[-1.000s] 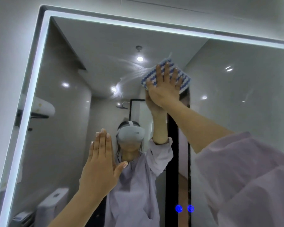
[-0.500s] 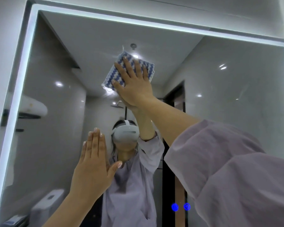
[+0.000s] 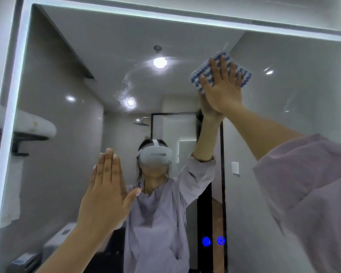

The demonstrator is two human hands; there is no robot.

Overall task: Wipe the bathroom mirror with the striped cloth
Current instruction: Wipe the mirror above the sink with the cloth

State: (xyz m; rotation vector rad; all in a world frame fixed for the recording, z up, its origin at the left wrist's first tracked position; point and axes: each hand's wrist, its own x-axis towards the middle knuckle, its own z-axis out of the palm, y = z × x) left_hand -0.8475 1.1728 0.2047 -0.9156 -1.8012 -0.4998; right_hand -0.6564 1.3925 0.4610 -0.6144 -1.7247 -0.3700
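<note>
My right hand point(image 3: 222, 89) is raised high, palm flat, fingers spread; my left hand point(image 3: 104, 196) is upright, fingers together, thumb out.

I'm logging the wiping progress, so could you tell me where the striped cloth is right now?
In the head view, the striped cloth is pressed flat against the mirror under the right hand, upper right of centre, right of the reflected ceiling light.

Open mirror point(image 3: 293, 134) glass right of striped cloth point(image 3: 242, 72); left hand point(image 3: 104, 196) flat on lower left.
</note>
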